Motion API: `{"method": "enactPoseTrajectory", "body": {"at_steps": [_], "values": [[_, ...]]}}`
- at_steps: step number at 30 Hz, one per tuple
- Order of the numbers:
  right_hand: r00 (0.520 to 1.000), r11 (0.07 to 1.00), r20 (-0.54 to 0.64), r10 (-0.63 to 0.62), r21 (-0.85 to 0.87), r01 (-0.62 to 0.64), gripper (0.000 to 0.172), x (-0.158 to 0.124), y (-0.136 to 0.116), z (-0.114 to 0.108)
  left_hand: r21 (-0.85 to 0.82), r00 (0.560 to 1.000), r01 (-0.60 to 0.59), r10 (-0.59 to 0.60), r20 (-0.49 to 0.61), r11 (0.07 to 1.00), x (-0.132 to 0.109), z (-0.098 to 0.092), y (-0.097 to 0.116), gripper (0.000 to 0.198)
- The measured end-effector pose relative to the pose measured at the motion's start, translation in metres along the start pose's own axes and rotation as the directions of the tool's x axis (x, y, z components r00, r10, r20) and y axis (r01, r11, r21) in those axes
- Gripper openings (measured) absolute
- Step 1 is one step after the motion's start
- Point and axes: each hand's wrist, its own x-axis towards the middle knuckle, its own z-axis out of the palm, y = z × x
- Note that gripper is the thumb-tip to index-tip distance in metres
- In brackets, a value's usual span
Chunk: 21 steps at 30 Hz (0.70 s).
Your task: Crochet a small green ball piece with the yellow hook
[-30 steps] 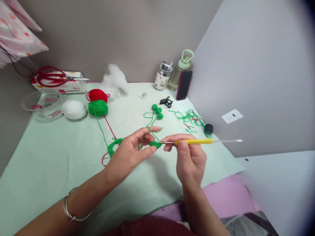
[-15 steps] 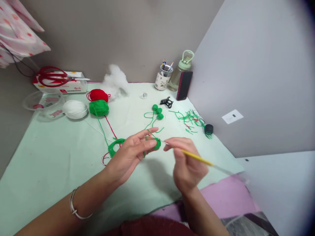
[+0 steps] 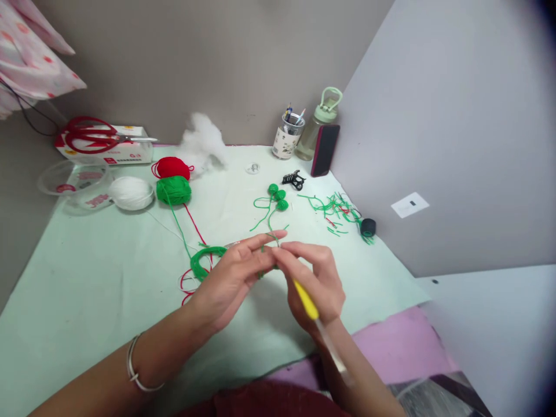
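Observation:
My left hand (image 3: 241, 269) pinches a small green crochet piece (image 3: 277, 267), now almost wholly hidden behind fingers. A strand of green yarn runs over its raised forefinger. My right hand (image 3: 315, 284) is closed round a crochet hook with a yellow grip (image 3: 306, 298); its metal tip meets the work at my left fingertips. Under the left hand lies a ring of green yarn (image 3: 200, 263), with red and white strands around it. Just beyond the hands sit several small green crocheted balls (image 3: 278, 197) with yarn tails.
Red yarn (image 3: 172, 168), green yarn (image 3: 174, 190) and white yarn (image 3: 131, 193) stand at the left. Behind are white stuffing (image 3: 203, 145) and red scissors (image 3: 93, 136) on a box. A pen cup (image 3: 286, 139), bottle (image 3: 310, 139), phone (image 3: 325, 150), black claw clip (image 3: 294, 180) and yarn scraps (image 3: 336, 211) lie right.
My right hand has moved left, close against my left fingertips. The hook has swung from slanting out to the right to pointing steeply down toward me. The green piece has become mostly covered.

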Motion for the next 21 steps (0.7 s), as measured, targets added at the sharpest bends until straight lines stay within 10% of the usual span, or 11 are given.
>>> {"method": "enactPoseTrajectory", "body": {"at_steps": [5,17,21], "values": [[0.91,0.811,0.001,0.414,0.454,-0.369,0.02,0.0094,0.005,-0.0026,0.052,0.999,-0.037,0.038,-0.01,0.998,0.0025,-0.0034,0.0063,0.032],[0.837,0.636,0.129,0.532,0.592,-0.495,0.022,0.0087,0.0071,-0.0052,0.308,0.984,-0.179,0.175,0.04,0.935,-0.0037,-0.0054,0.0063,0.038],[0.866,0.729,0.109,0.488,0.496,-0.472,0.024,0.0093,0.0011,-0.0088,0.343,0.978,-0.202,0.205,0.027,0.917,-0.0048,-0.0061,0.0083,0.036]]}}
